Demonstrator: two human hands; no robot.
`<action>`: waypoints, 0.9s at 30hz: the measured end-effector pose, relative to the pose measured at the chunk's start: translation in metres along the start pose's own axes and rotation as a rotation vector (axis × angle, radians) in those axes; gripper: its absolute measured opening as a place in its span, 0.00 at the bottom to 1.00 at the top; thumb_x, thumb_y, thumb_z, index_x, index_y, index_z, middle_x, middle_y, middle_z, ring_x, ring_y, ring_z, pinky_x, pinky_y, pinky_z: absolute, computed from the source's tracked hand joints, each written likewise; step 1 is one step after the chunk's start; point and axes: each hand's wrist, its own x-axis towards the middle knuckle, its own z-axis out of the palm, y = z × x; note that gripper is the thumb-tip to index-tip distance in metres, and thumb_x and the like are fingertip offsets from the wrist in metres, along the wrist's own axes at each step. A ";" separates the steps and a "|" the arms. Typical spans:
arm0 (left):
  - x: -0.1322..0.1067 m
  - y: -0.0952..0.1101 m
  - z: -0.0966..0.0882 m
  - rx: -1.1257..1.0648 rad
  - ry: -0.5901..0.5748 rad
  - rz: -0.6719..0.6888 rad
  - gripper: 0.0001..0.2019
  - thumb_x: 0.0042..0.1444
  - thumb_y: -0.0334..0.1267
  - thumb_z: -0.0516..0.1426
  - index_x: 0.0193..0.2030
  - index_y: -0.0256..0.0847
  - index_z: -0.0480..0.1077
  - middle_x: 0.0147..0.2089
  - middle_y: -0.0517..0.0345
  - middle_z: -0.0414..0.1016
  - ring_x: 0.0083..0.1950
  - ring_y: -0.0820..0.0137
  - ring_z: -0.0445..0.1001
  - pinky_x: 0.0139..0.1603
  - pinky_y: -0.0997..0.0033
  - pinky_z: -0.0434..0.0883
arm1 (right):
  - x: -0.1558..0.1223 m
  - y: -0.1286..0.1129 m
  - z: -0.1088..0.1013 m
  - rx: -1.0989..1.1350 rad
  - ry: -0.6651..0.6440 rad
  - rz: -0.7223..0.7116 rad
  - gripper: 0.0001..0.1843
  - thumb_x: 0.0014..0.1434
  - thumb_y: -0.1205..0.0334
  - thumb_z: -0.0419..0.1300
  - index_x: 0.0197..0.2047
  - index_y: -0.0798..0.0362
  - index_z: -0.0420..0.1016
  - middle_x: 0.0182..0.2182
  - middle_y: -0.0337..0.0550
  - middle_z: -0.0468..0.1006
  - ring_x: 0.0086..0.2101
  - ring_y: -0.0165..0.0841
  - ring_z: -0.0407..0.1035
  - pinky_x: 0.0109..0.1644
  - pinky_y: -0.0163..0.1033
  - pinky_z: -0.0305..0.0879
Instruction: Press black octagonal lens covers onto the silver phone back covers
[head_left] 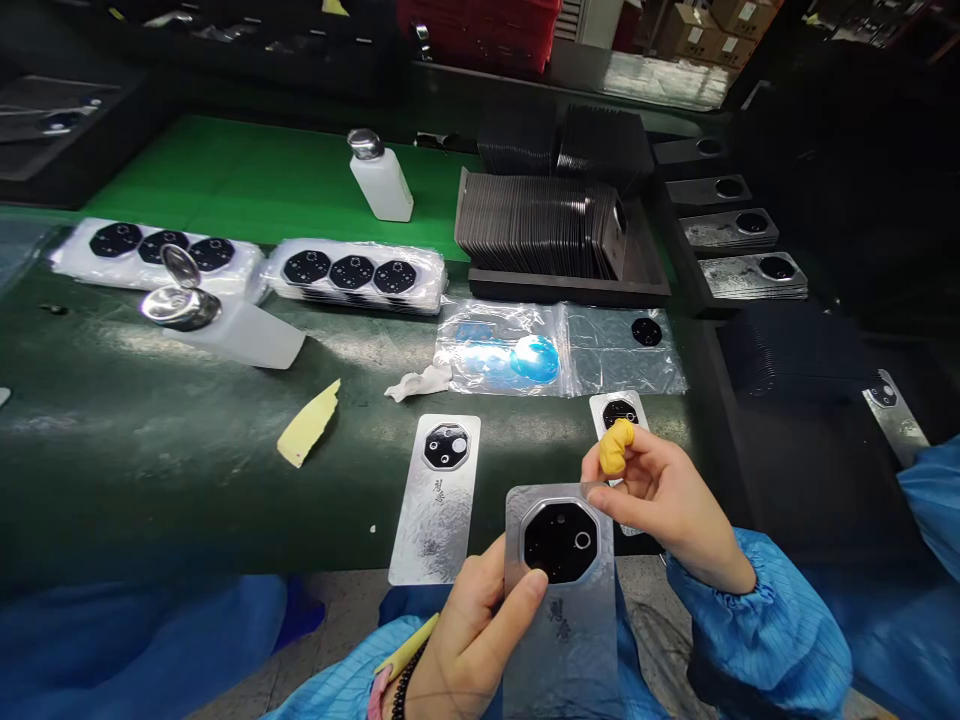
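My left hand point(469, 620) grips a silver phone back cover point(562, 610) from the left, thumb lying on its black octagonal camera plate point(561, 541). My right hand point(667, 500), with a yellow finger cot point(616, 446) on one fingertip, pinches the cover's top right corner with curled fingers. A second silver back cover point(439, 500) lies flat on the dark green bench just left of my hands. Another cover point(619, 410) is partly hidden behind my right hand.
A tipped dispenser bottle point(225, 325) and an upright one point(381, 178) stand on the bench. Bagged camera plates point(352, 275), clear film bags point(555, 350), a white wipe point(420, 383), a yellow scrap point(307, 425), and a tray of stacked dark covers point(547, 235) lie around.
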 end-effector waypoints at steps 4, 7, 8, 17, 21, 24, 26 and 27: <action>0.000 0.002 0.001 -0.057 -0.017 0.008 0.24 0.67 0.39 0.43 0.69 0.56 0.49 0.28 0.65 0.79 0.22 0.68 0.71 0.15 0.71 0.67 | -0.003 -0.002 0.001 -0.021 -0.002 0.020 0.13 0.52 0.59 0.66 0.29 0.51 0.64 0.29 0.38 0.73 0.27 0.26 0.68 0.28 0.32 0.68; -0.003 -0.001 0.004 -0.094 -0.038 -0.022 0.23 0.67 0.39 0.44 0.68 0.54 0.51 0.30 0.63 0.80 0.24 0.68 0.72 0.17 0.71 0.68 | -0.006 -0.004 0.001 -0.048 -0.026 0.037 0.12 0.53 0.59 0.65 0.30 0.51 0.64 0.30 0.39 0.75 0.28 0.27 0.70 0.29 0.33 0.69; -0.005 -0.002 0.005 -0.127 -0.057 -0.041 0.22 0.67 0.40 0.44 0.67 0.53 0.54 0.30 0.63 0.80 0.24 0.68 0.72 0.17 0.72 0.69 | -0.007 -0.004 0.001 -0.058 -0.036 0.038 0.12 0.52 0.59 0.65 0.31 0.51 0.64 0.31 0.39 0.75 0.28 0.28 0.70 0.29 0.33 0.69; -0.005 -0.006 0.007 -0.660 -0.232 -0.377 0.16 0.64 0.47 0.50 0.55 0.55 0.72 0.38 0.64 0.81 0.32 0.68 0.77 0.36 0.73 0.76 | -0.017 -0.004 0.002 -0.143 -0.029 -0.045 0.07 0.52 0.65 0.64 0.35 0.52 0.69 0.34 0.42 0.77 0.32 0.29 0.72 0.35 0.34 0.72; -0.001 -0.006 0.006 -0.752 -0.224 -0.425 0.15 0.61 0.48 0.53 0.52 0.55 0.74 0.41 0.65 0.81 0.35 0.68 0.77 0.39 0.74 0.75 | -0.019 -0.002 0.003 -0.163 -0.030 -0.057 0.09 0.52 0.66 0.64 0.37 0.52 0.70 0.34 0.42 0.77 0.34 0.31 0.74 0.38 0.35 0.73; 0.002 -0.006 0.007 -0.796 -0.227 -0.447 0.14 0.61 0.46 0.54 0.50 0.56 0.75 0.42 0.65 0.81 0.35 0.67 0.77 0.40 0.75 0.75 | -0.019 -0.002 0.004 -0.174 -0.027 -0.065 0.09 0.52 0.64 0.65 0.37 0.52 0.70 0.34 0.41 0.78 0.34 0.32 0.74 0.39 0.36 0.74; 0.002 -0.006 0.007 -0.803 -0.230 -0.464 0.13 0.60 0.45 0.55 0.50 0.56 0.75 0.42 0.65 0.81 0.38 0.66 0.77 0.42 0.74 0.74 | -0.018 -0.003 0.005 -0.196 -0.028 -0.079 0.08 0.52 0.64 0.64 0.36 0.51 0.71 0.33 0.41 0.78 0.33 0.31 0.74 0.38 0.36 0.73; 0.002 -0.006 0.007 -0.803 -0.231 -0.476 0.13 0.60 0.44 0.55 0.50 0.56 0.76 0.42 0.65 0.81 0.38 0.65 0.77 0.43 0.73 0.74 | -0.018 -0.003 0.005 -0.210 -0.026 -0.088 0.06 0.52 0.65 0.64 0.35 0.52 0.71 0.32 0.40 0.78 0.33 0.31 0.74 0.38 0.36 0.73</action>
